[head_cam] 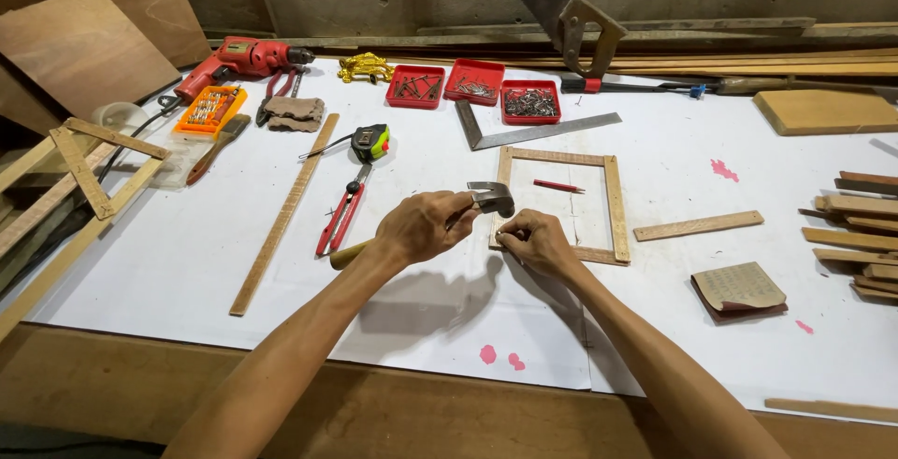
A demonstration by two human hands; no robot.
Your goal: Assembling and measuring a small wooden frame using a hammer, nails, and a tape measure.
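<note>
From the head camera, take the small wooden frame (615,199) on the white table sheet (187,262) as the landmark. Beyond its far edge stand three shallow red trays (475,82) in a row, square and open-topped, filled with small metal fasteners; further left of these lies a flat orange case (210,108) of bits beside a red power drill (241,57). A steel square (533,130) lies just past the frame's far rail, and a red pencil (558,186) rests inside it. To the frame's right, near the table edge, sits a folded piece of sandpaper (739,289), tan above and dark red beneath. The left hand (423,225) is wrapped shut around a hammer (491,197) close under its head; the hammer's long axis runs from lower left to upper right, wooden handle end toward the person, metal head hanging over the frame's near left corner. The right hand (535,239) rests on that corner, its fingertips pinched narrow there; what they pinch is too small to tell.
</note>
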